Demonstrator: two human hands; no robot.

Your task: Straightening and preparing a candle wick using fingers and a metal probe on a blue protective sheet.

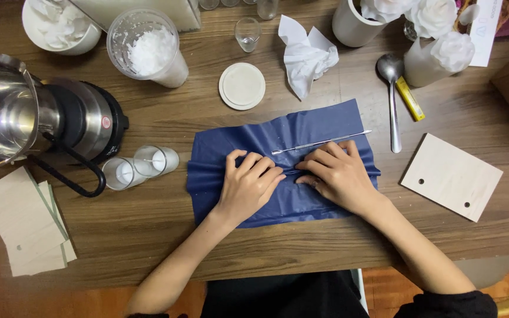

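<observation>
We see a white printed card (488,29) at the top right corner and a small red round label (106,122) on the steel kettle (36,115).

Wood-grain table (301,247) over an orange-brown wooden floor (384,288)
</observation>
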